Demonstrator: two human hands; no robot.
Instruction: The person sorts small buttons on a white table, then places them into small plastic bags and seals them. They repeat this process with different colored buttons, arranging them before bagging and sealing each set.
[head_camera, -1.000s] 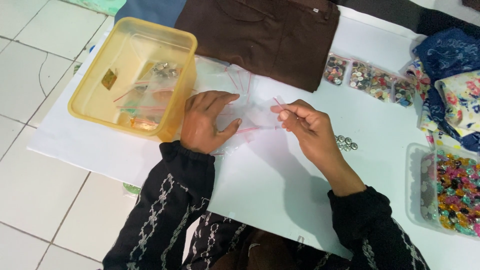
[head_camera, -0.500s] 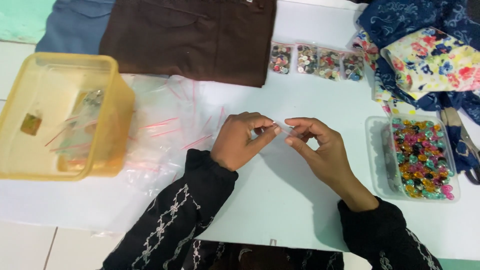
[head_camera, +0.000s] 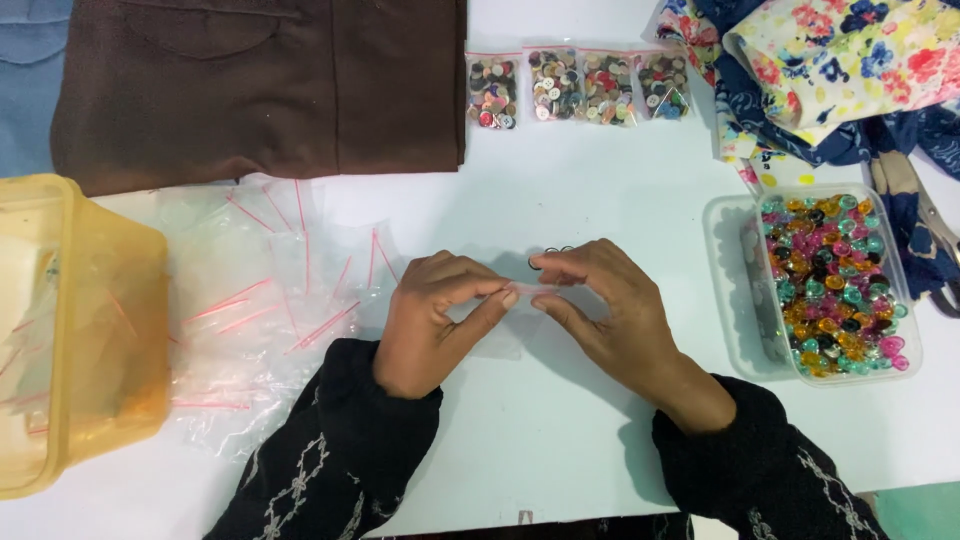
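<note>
Hands meet mid-table: left hand (head_camera: 435, 320) and right hand (head_camera: 605, 310) both pinch one small clear zip bag (head_camera: 527, 289) between fingertips, loose bag pile (head_camera: 270, 300) left, bead tray (head_camera: 835, 285) right.

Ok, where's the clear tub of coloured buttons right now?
In the head view the clear tub of coloured buttons sits at the table's right side, just right of the right hand and below the floral fabric.
</note>
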